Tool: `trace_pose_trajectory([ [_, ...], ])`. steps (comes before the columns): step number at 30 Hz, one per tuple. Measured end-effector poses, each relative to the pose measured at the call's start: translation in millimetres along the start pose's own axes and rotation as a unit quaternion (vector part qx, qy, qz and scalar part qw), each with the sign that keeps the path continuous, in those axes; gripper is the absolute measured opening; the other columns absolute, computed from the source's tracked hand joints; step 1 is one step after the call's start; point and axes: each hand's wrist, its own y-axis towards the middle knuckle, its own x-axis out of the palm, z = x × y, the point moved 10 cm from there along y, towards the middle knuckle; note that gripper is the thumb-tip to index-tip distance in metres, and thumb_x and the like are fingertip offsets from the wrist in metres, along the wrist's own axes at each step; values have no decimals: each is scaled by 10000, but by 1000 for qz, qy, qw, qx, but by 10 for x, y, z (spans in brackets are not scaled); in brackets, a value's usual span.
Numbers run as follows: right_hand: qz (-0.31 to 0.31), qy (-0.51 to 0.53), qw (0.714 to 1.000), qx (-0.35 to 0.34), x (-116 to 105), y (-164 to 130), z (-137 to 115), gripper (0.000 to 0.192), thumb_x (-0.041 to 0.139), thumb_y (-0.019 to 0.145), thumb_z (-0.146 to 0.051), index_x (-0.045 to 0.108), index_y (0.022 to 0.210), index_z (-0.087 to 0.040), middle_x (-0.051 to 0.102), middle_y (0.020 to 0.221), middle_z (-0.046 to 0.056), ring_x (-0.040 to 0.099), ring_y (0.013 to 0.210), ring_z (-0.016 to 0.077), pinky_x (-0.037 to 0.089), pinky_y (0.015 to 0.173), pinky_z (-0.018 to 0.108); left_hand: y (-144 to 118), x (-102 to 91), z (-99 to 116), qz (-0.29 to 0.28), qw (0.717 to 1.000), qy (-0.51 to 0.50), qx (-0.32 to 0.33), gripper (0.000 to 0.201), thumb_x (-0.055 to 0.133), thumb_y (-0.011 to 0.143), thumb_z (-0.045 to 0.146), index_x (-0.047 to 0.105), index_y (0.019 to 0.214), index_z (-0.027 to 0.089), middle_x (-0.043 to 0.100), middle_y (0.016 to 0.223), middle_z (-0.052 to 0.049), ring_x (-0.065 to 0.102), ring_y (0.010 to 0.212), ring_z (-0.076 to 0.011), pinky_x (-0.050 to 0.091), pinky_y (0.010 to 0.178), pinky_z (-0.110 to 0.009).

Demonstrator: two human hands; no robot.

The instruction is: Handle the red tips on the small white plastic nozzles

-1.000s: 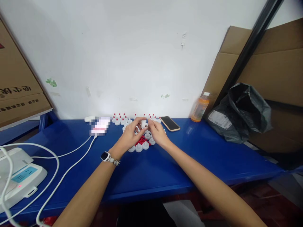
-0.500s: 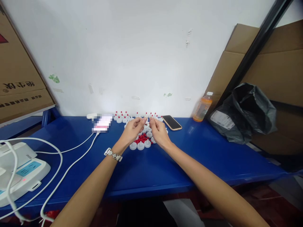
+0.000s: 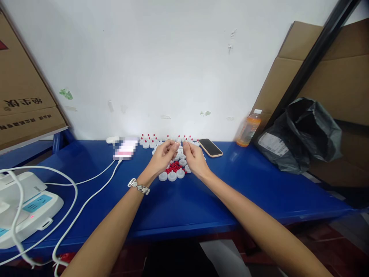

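At frame centre my left hand point(image 3: 161, 157) and right hand point(image 3: 195, 159) have drawn level, fingers pinching one small white cap point(image 3: 180, 145) between them above the red pieces point(image 3: 174, 167) on the blue table point(image 3: 184, 200), apparently mid-assembly

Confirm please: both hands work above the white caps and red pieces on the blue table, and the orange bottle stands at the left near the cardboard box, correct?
Not quite. The head view shows the orange bottle at the right, beside the black bag. The rest holds.
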Motion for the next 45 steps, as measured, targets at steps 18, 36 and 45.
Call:
trace_pose_trajectory([
  [18,-213,-243,943,-74,-5,-100,26,98,648,821,-231,697,905,-212,613,873,18,524,910,198,295,889,362,4,-374,-239,21,978,205,-34,394,559,889,562,615,971,181,612,770,-10,557,699,-152,433,645,-277],
  [36,-269,-292,914,-87,75,-217,115,87,735,827,-331,756,813,-248,577,897,29,458,943,212,256,879,379,-10,-279,-186,10,973,230,-34,379,555,889,560,604,992,198,641,833,-14,606,757,-163,461,688,-291],
  [45,-182,-224,956,-60,-48,-76,-10,152,621,905,-275,728,1005,-233,699,864,20,565,886,192,319,838,343,-23,-314,-126,-4,962,273,-20,377,555,890,547,620,1012,196,651,818,-19,588,700,-160,438,644,-281],
])
